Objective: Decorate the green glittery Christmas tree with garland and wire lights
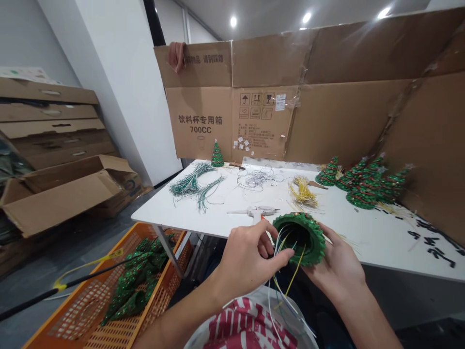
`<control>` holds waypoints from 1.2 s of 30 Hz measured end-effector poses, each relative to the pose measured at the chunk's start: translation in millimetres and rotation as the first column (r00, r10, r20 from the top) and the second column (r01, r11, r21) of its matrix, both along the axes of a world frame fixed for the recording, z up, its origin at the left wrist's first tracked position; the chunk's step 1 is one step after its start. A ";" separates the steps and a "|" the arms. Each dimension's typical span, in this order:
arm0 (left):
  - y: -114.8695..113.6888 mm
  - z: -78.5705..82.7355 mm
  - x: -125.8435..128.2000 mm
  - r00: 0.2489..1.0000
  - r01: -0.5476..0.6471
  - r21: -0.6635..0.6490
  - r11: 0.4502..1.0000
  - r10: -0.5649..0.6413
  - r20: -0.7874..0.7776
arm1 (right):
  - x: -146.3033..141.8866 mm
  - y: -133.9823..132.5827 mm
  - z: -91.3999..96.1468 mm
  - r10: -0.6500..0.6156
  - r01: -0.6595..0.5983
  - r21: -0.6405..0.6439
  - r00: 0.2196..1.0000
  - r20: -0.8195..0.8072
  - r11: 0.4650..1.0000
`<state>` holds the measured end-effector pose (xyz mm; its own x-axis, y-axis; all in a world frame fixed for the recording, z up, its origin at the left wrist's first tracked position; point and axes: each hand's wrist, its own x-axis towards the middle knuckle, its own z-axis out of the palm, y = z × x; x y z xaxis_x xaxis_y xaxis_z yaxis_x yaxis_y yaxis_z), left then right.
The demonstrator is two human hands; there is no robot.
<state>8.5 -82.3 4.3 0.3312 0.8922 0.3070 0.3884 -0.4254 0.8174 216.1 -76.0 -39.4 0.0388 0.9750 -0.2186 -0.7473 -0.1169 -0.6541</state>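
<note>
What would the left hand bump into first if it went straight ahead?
The left hand points at the bunch of thin wires poking out of the green glitter tree shell. It would probably touch those wires first, then the shell, though depth is hard to judge here.

A hot glue gun [250,211] lies just ahead of the left hand [247,261], blocking its forward reach.

The right hand [336,266] cradles a green tinsel tree [300,237], open end up; the left hand [247,257] seems to pinch the white and yellow wires [286,286] trailing from it. A glue gun [252,212] lies on the white table [399,247], beside more trees [365,186]; others fill an orange crate [165,286].
</note>
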 end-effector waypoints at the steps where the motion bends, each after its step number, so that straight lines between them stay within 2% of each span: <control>1: -0.4 -0.2 0.2 1.000 -0.009 0.009 1.000 0.009 0.006 | 0.5 -0.5 0.9 0.017 -0.017 -0.029 1.000 0.001 0.999; 4: -0.7 -2.6 -0.5 0.999 -0.045 0.065 0.997 0.045 0.004 | -1.4 -3.1 4.0 0.056 -0.056 -0.059 0.998 -0.003 0.997; 8: 0.6 -10.9 -0.5 0.995 -0.079 0.161 0.984 0.088 -0.053 | -11.0 -8.2 7.2 0.027 -0.027 -0.058 1.000 -0.004 0.998; 11: 1.7 -16.6 3.0 0.977 -0.107 0.290 0.951 0.154 -0.145 | -18.5 -11.7 9.4 -0.068 0.068 -0.036 0.998 0.004 0.997; 15: 2.2 -21.4 10.0 0.954 -0.075 0.432 0.899 0.190 -0.230 | -25.8 -15.8 13.5 -0.213 0.213 0.057 0.977 0.003 0.975; 19: 3.7 -27.6 14.2 0.957 -0.097 0.469 0.878 0.211 -0.198 | -29.1 -19.1 16.0 -0.138 0.135 0.121 0.990 0.013 0.983; 22: 5.4 -29.8 13.7 0.962 -0.107 0.457 0.883 0.208 -0.177 | -27.1 -19.5 17.6 -0.159 0.157 0.084 0.987 0.011 0.984; 25: 7.1 -27.7 10.9 0.974 -0.111 0.414 0.904 0.182 -0.137 | -25.6 -18.1 20.5 -0.210 0.209 -0.044 0.978 -0.021 0.977; 29: 8.1 -21.5 7.7 0.986 -0.119 0.315 0.941 0.149 -0.071 | -27.6 -14.2 21.3 -0.098 0.080 -0.167 0.990 -0.102 0.983; 32: 7.1 -16.4 7.2 0.994 -0.097 0.189 0.977 0.105 -0.030 | -28.8 -11.5 16.3 -0.043 0.023 -0.170 0.993 -0.114 0.985; 36: 4.8 -9.8 7.1 0.998 -0.043 0.038 0.998 0.045 -0.054 | -29.0 -10.8 10.7 -0.048 0.037 -0.111 0.994 -0.102 0.993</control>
<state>15.6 -77.5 -5.5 0.3088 0.8949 0.3221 0.4512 -0.4360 0.7787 187.1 -86.9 -28.8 0.0511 0.9432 -0.3283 -0.8166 -0.1497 -0.5574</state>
